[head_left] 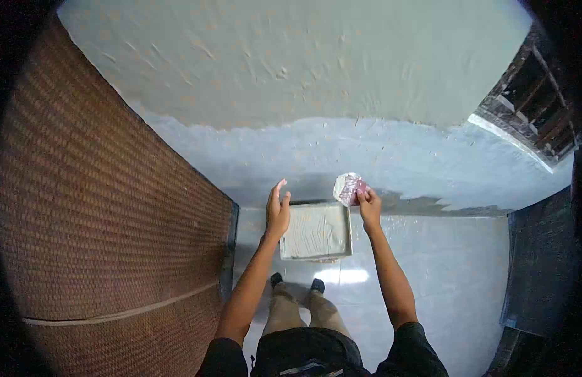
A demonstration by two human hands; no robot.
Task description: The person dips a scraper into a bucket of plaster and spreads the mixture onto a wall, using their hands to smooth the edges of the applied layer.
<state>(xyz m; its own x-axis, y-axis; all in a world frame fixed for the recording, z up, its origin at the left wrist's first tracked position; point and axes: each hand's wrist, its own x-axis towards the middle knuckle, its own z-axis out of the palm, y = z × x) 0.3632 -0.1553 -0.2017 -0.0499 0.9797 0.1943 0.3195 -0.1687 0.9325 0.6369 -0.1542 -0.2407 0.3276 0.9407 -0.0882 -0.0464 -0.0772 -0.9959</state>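
Note:
My right hand (370, 207) grips a small reddish scraper (352, 190), its far side coated in thick white paste. It is up over the back right corner of a shallow rectangular tray (351, 235). Cream-coloured paste (313, 231) fills the tray, with wavy ridges drawn through it. My left hand (279, 212) is open at the tray's left side, thumb apart from the fingers and a white smear on a fingertip. In front of me is the wall (291, 69), pale greenish and rough above, bluish grey below.
A woven brown mat panel (121, 207) stands along the left. At the upper right is a barred window opening (536, 94) with a white sill. A dark panel (539, 264) borders the right side. Small white specks lie on the shiny tiled floor (454, 270) near the wall.

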